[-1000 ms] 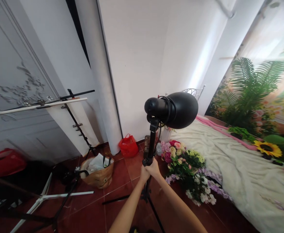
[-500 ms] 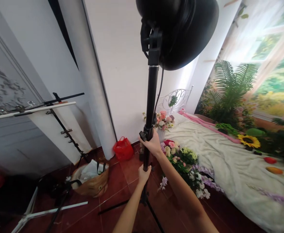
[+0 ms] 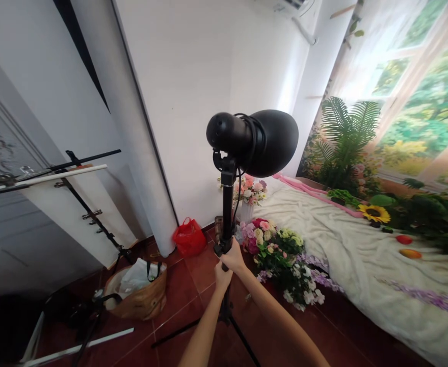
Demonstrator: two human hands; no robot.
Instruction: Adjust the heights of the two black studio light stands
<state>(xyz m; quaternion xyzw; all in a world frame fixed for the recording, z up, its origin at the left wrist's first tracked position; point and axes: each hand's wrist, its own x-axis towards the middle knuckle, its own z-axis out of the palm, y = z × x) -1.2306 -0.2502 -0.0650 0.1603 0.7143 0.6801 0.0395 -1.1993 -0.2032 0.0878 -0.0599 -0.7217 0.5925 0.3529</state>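
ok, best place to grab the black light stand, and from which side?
Probably the slim, straight black pole, around its collar, from the camera side. It's near upright there, below the bulky black lamp head overhanging right and above the splayed black legs. The mixed artificial flowers crowd its right, so the near side looks clearer.
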